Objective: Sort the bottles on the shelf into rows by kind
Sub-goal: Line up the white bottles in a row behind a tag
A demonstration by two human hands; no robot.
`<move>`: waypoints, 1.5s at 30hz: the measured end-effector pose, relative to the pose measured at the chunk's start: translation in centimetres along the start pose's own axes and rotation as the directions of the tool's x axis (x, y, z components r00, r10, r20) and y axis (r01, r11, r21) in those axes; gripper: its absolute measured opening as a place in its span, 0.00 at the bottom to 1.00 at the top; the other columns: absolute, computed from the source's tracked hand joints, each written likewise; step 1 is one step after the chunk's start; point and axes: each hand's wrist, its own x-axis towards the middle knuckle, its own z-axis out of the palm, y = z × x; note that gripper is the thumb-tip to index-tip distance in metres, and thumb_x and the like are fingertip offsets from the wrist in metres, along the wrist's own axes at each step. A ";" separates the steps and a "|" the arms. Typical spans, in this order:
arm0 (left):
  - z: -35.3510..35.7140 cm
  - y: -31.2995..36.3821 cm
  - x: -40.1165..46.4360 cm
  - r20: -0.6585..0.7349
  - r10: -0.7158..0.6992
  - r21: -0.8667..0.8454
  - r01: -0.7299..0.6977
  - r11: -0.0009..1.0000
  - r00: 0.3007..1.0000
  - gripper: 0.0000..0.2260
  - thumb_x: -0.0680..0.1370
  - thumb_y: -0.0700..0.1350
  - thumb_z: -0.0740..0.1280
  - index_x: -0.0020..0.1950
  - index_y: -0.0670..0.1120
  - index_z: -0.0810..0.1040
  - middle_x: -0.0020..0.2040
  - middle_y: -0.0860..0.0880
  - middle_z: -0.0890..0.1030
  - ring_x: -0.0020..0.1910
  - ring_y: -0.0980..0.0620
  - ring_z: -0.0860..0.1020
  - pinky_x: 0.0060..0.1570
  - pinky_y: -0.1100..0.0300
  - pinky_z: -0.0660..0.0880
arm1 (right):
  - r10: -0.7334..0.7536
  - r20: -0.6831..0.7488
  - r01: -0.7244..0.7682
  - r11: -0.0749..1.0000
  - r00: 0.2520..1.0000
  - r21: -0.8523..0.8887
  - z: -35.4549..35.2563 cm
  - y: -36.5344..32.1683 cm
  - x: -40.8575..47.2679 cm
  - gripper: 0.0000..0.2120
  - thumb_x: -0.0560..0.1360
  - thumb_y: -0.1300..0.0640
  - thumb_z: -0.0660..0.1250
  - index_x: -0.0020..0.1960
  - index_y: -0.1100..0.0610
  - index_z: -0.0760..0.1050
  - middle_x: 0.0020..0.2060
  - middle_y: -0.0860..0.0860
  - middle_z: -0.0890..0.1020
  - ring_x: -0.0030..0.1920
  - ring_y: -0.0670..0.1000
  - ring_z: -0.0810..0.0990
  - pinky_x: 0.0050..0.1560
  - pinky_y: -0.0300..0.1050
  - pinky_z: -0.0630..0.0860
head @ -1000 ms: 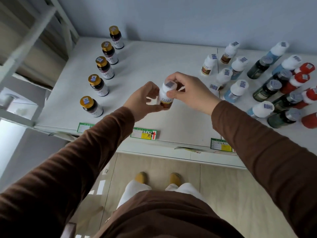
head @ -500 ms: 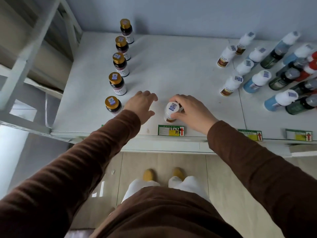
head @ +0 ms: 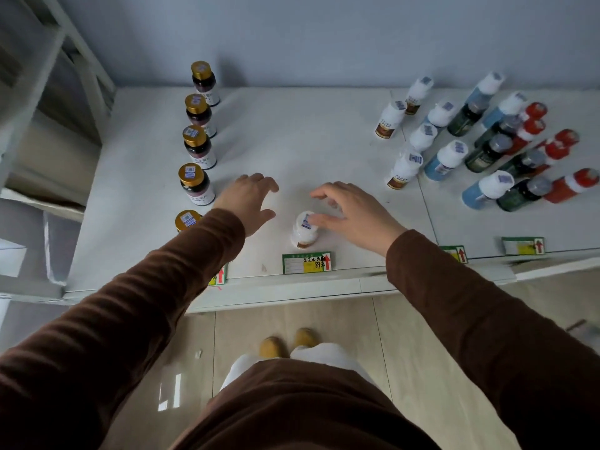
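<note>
Half a second ago the right hand (head: pixel 357 216) clasped the white bottle (head: pixel 304 229); now its grip has loosened — fingers spread, thumb tip just at the cap. That bottle stands upright on the shelf (head: pixel 292 147) near the front edge, behind a price tag (head: pixel 306 263). Left hand (head: pixel 250 201) hovers wide open beside the gold-capped row (head: pixel 194 141) — holding nothing.

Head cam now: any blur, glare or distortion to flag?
Head view: right hand motion-blurred at its fingertips over the white-capped brown-label bottle; wide-angle bends the white shelf's front edge and leans the gold-capped dark bottles outward; window glare on the floor tiles; soft, even light.
</note>
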 end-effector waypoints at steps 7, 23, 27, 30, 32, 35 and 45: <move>-2.3 4.9 5.2 -0.057 0.085 -0.101 -0.091 0.991 0.995 0.19 0.73 0.49 0.71 0.63 0.49 0.74 0.58 0.47 0.77 0.57 0.45 0.75 0.56 0.49 0.74 | 0.118 -0.191 -0.122 0.992 0.975 -0.013 -5.2 5.4 -0.6 0.15 0.78 0.51 0.67 0.64 0.51 0.74 0.59 0.49 0.79 0.58 0.50 0.76 0.59 0.50 0.75; 5.7 19.0 14.7 0.088 -0.056 -0.340 0.083 0.937 0.995 0.25 0.70 0.51 0.75 0.65 0.48 0.72 0.59 0.49 0.77 0.56 0.48 0.76 0.57 0.54 0.74 | 0.071 -0.038 -0.075 0.992 0.997 -0.102 -11.0 17.2 1.4 0.23 0.78 0.55 0.66 0.73 0.53 0.68 0.66 0.54 0.74 0.65 0.56 0.72 0.63 0.49 0.69; 7.5 20.4 15.3 0.046 -0.110 -0.472 0.118 0.874 0.993 0.22 0.69 0.50 0.75 0.59 0.46 0.74 0.54 0.48 0.79 0.51 0.48 0.77 0.52 0.55 0.74 | -0.007 -0.006 0.006 0.985 1.000 -0.174 -10.8 17.9 2.2 0.23 0.78 0.57 0.66 0.71 0.52 0.69 0.63 0.54 0.76 0.62 0.57 0.73 0.61 0.51 0.71; 7.9 20.8 15.7 0.062 -0.155 -0.570 0.163 0.805 0.986 0.20 0.70 0.50 0.75 0.59 0.45 0.76 0.53 0.48 0.81 0.50 0.48 0.79 0.53 0.52 0.76 | -0.010 -0.028 0.005 0.986 1.000 -0.168 -10.9 18.3 2.7 0.21 0.77 0.58 0.66 0.69 0.52 0.71 0.61 0.54 0.77 0.61 0.56 0.74 0.59 0.51 0.70; 7.6 20.6 15.7 0.100 -0.141 -0.646 0.172 0.744 0.985 0.18 0.71 0.47 0.74 0.59 0.45 0.76 0.53 0.47 0.81 0.52 0.47 0.79 0.57 0.49 0.76 | 0.006 -0.059 -0.014 0.991 0.998 -0.134 -11.3 18.4 3.0 0.19 0.78 0.57 0.66 0.68 0.54 0.72 0.61 0.55 0.77 0.60 0.56 0.75 0.59 0.50 0.71; 6.2 19.5 15.3 0.151 -0.047 -0.801 0.151 0.579 0.987 0.15 0.76 0.40 0.71 0.61 0.41 0.75 0.53 0.48 0.81 0.53 0.51 0.79 0.60 0.54 0.76 | 0.079 -0.134 -0.077 0.997 0.988 0.019 -12.6 18.1 3.6 0.16 0.78 0.52 0.67 0.65 0.54 0.75 0.59 0.53 0.79 0.57 0.54 0.78 0.55 0.45 0.71; -1.4 13.5 13.0 0.262 0.111 -0.960 0.248 0.128 0.959 0.17 0.82 0.47 0.61 0.67 0.39 0.73 0.58 0.44 0.78 0.59 0.47 0.76 0.66 0.53 0.73 | 0.199 -0.142 -0.079 0.804 0.970 0.589 -14.8 12.6 8.2 0.19 0.73 0.43 0.72 0.51 0.59 0.81 0.36 0.50 0.78 0.34 0.49 0.75 0.39 0.45 0.76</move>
